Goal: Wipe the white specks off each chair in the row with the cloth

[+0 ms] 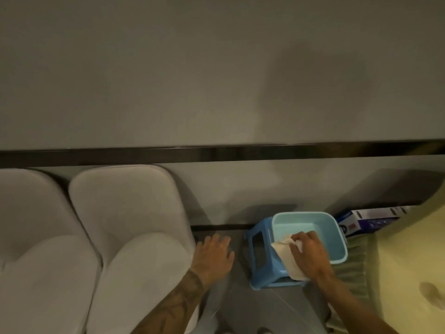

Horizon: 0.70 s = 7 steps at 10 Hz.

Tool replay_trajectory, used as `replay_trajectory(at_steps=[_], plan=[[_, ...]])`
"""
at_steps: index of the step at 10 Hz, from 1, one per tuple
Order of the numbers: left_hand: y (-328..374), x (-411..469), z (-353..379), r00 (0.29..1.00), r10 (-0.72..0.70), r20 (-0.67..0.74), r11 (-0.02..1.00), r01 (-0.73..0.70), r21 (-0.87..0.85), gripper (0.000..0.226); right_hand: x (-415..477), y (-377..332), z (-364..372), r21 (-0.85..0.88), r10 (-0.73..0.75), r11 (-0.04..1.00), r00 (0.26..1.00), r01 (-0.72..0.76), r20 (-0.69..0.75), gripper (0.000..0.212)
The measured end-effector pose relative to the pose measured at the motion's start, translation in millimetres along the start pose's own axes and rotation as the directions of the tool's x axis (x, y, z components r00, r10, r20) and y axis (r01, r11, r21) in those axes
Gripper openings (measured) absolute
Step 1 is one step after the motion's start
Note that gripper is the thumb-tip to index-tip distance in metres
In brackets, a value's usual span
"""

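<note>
Two pale grey padded chairs stand side by side against the wall at the lower left, one [36, 249] at the frame's edge and one [134, 237] nearer the middle. My right hand [308, 254] grips a white cloth [286, 259] over the front rim of a light blue basin [310, 225]. The cloth hangs down over the basin's near edge. My left hand [214, 254] hovers with relaxed fingers just right of the nearer chair's seat, holding nothing. No specks can be made out in this dim, blurred view.
The basin sits on a blue plastic stool [260, 256] on the grey floor. A dark blue and white box [370, 220] lies against the wall at the right. A pale yellow surface [414, 261] with a green pleated skirt [356, 268] fills the lower right.
</note>
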<state>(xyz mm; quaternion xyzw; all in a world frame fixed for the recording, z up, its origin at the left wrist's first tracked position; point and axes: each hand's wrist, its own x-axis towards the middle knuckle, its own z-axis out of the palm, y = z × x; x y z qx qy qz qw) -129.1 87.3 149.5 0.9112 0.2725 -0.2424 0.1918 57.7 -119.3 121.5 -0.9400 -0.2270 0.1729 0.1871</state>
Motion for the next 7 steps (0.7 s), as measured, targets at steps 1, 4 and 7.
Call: replay_trajectory(at_steps=[1, 4, 7], plan=[[5.9, 37.8, 21.8, 0.999, -0.05, -0.003, 0.999, 0.05, 0.0, 0.057, 56.5, 36.4, 26.2, 0.014, 0.039, 0.999, 0.999, -0.039, -0.018, 0.021], [9.4, 153.4, 128.4, 0.993, -0.12, 0.018, 0.992, 0.12, 0.03, 0.051, 188.1, 152.0, 160.3, -0.002, 0.045, 0.999, 0.999, -0.045, 0.024, 0.022], [12.4, 190.7, 180.8, 0.995, -0.101, 0.008, 0.994, 0.101, 0.044, 0.054, 199.0, 186.4, 216.3, 0.012, 0.078, 0.997, 0.983, -0.081, 0.169, 0.022]])
